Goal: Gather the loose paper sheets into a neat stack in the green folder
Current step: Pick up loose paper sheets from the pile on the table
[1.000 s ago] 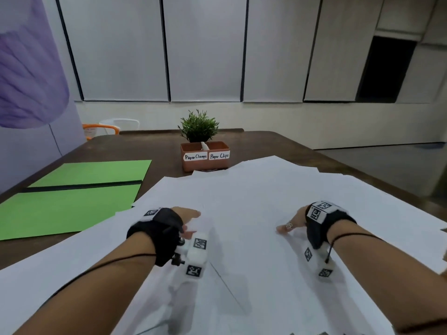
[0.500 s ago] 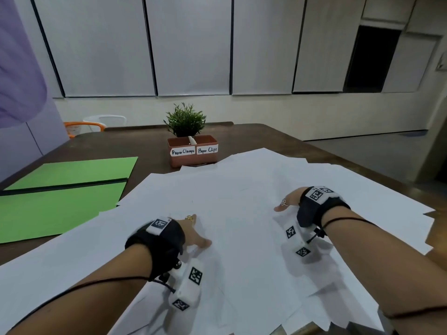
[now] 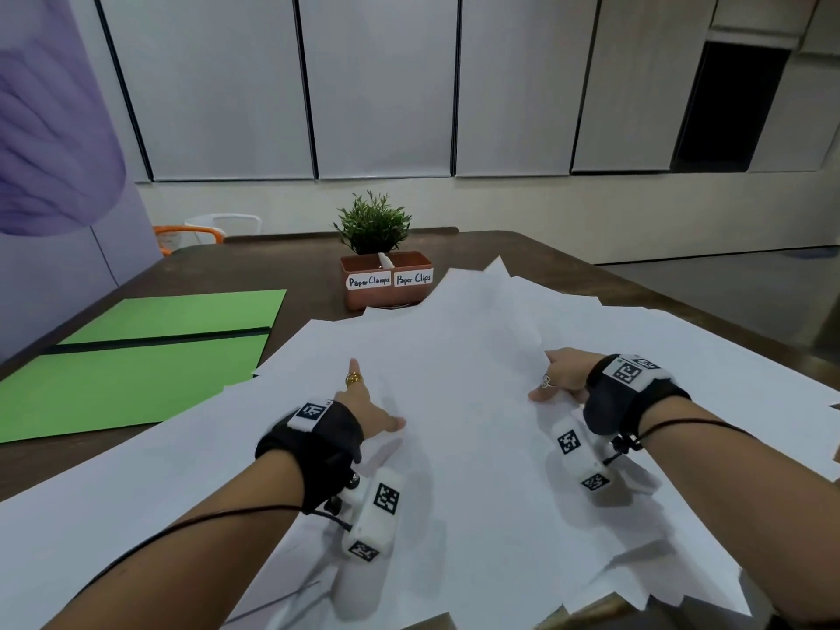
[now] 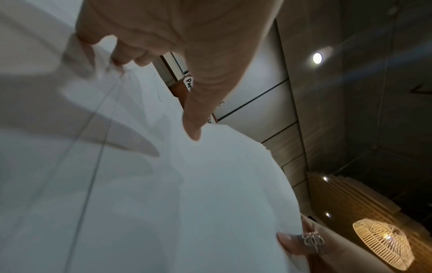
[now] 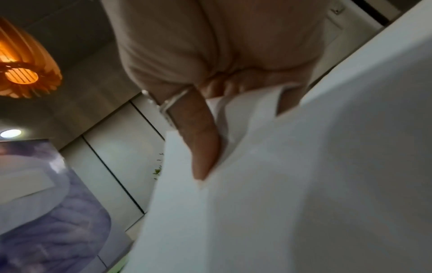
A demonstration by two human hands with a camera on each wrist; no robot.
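Across the tabletop [image 3: 291,275] in front of me the loose paper sheets [image 3: 454,447] are lying in a wide, overlapping spread, and I am working both hands into it to draw it together. To do this step well, I judge I should be pulling the outer sheets inward from both sides at once, keeping my fingers low and flat so the pages slide over each other rather than crease, and only squaring the edges once everything overlaps; a corner curling up on the right could fold if I drag too fast. My left hand [image 3: 363,409] is resting on the pile with the fingers spread and fairly straight, the thumb pressing flat on the top sheet and the fingertips [image 4: 121,57] touching the paper farther out, holding nothing. My right hand [image 3: 561,377] is curled, its fingers tucked under a lifted edge of paper while the thumb is lying along the top, so it is pinching a few sheets. The green folder [image 3: 136,370] is lying open and flat to my left, just beside the spread, with some sheet corners reaching its near edge; no paper is sitting properly inside it yet.
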